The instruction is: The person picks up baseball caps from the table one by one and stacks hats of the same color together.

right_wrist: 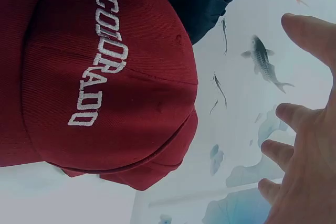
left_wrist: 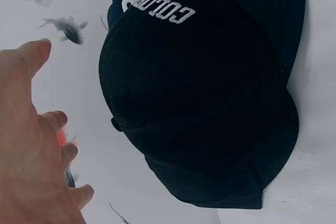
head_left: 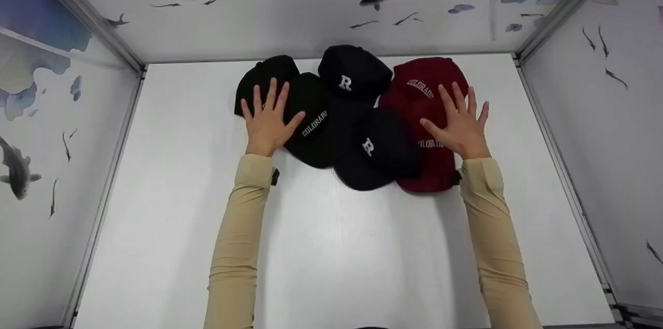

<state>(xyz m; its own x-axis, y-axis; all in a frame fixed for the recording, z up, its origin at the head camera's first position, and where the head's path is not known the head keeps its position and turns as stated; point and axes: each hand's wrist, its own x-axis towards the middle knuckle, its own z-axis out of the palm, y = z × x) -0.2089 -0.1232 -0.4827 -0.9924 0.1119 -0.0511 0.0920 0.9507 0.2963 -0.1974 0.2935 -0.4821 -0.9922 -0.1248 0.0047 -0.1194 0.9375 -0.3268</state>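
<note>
Caps [head_left: 357, 114], six in all, lie bunched near the far edge of a white table [head_left: 331, 256], between and beneath a person's two hands. In the head view, the left hand [head_left: 267, 124] overlaps the black rear cap [head_left: 269, 70] and the left edge of the black front cap [head_left: 305, 93], lettered COLORADO. Its grip is loose — fingers straight and spread, holding nothing. The right hand [head_left: 461, 124] overlaps the right side of the rear red cap [head_left: 427, 70] and front red cap [head_left: 435, 173], its fingers likewise spread apart; both wrist views show a gap beside the nearest cap. Two navy caps [head_left: 391, 140] marked R sit mid-cluster. Fish-printed panels [head_left: 311, 18] wall the table — caps inside — at the back and sides.
</note>
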